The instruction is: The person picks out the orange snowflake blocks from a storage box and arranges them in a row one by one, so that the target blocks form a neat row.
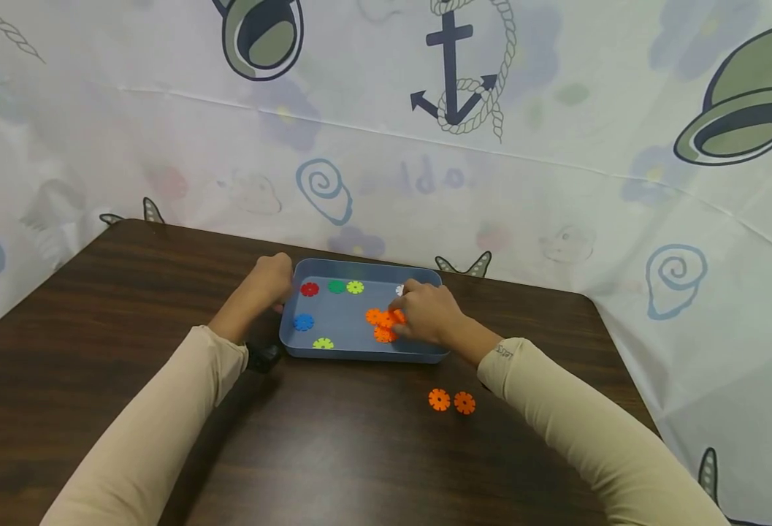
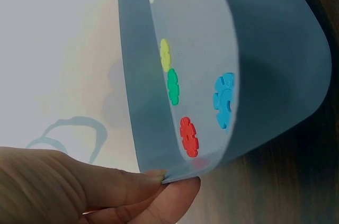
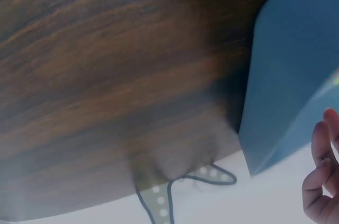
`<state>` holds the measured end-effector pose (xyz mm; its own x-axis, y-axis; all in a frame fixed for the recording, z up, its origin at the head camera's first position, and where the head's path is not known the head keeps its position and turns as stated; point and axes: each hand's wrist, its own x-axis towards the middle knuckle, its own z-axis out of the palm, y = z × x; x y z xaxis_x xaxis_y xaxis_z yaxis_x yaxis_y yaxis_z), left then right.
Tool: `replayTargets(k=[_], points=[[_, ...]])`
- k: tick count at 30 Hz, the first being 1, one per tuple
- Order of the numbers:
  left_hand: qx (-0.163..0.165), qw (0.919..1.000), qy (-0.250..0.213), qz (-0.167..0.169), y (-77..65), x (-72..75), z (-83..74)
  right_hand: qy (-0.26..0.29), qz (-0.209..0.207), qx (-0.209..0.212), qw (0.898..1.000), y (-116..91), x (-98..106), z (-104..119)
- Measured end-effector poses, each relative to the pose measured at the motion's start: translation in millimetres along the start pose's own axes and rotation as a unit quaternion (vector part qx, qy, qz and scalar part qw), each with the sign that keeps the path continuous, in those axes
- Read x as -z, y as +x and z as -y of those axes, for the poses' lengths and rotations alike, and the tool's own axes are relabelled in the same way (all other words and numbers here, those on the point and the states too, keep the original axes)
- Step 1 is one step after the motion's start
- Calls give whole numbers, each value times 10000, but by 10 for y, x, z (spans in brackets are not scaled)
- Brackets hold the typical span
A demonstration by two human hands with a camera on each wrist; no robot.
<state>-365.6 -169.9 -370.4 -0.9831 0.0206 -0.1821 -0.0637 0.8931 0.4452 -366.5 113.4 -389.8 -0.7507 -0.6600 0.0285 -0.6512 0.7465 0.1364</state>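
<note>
A shallow blue-grey tray (image 1: 342,351) holds several small notched plastic discs. My left hand (image 1: 270,281) pinches its left rim between thumb and fingers, plain in the left wrist view. Over the right part of the tray is my right hand (image 1: 428,313), its thumb and fingertips apart at a cluster of orange discs (image 1: 384,334); the hand partly covers them. Elsewhere in the tray lie a red disc (image 1: 310,289), a green disc (image 1: 337,286), a blue disc (image 1: 303,322), yellow-green discs (image 1: 323,343) and a partly hidden white disc (image 1: 399,290).
Two orange discs (image 1: 451,401) lie on the dark wooden table (image 1: 333,438), in front of the tray's right end. Behind the table hangs a white printed cloth (image 1: 386,204). A dark object (image 1: 264,358) shows at the left wrist.
</note>
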Motion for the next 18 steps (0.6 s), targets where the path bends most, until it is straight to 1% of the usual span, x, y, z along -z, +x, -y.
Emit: replayTargets(k=[3, 6, 8, 10, 12, 15, 18], points=[[22, 10000, 10, 32, 0, 16, -3, 32, -217, -37, 9998, -71, 108, -56], [24, 10000, -38, 85, -2, 16, -17, 184, -592, -59, 9981, -252, 247, -140], [12, 10000, -48, 71, -2, 28, -16, 318, -872, -59, 9957, -420, 338, -192], [-12, 10000, -67, 53, -7, 44, -26, 415, -1118, -97, 9928, -630, 411, -242], [-39, 10000, -61, 53, -3, 55, -38, 495, -1253, -216, 9906, -866, 453, -294], [-53, 9999, -84, 100, -1, 65, -50, 463, -1183, -429, 9910, -1218, 430, -367], [-85, 9998, -90, 173, 6, 56, -48, 388, -858, -473, 9944, -1522, 332, -425]])
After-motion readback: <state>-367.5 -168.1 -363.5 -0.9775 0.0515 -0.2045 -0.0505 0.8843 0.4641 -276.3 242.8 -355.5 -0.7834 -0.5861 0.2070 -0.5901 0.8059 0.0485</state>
